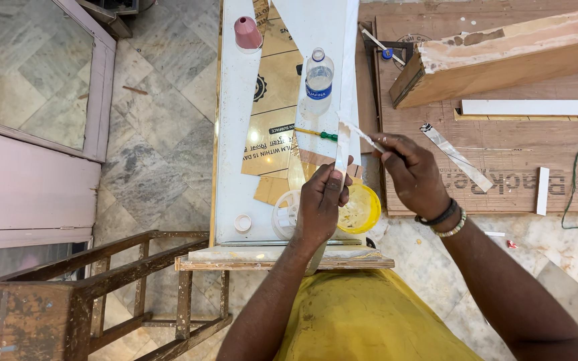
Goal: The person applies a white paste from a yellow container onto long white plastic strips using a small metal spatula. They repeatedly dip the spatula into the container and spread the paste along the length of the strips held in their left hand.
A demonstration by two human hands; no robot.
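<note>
Head view, left hand (321, 204) pinching white strip (342, 148) (upright), right hand (413, 175) brushing.

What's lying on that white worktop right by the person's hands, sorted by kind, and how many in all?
Plastic bottle: 1
Pink cone-shaped cap: 1
Yellow tub: 1
White round lids: 2, the bigger one partly behind the left hand
Green-handled tool: 1
Total: 6

Glossy white laminate strip (341, 148); rough plywood sheet (503, 144).
</note>
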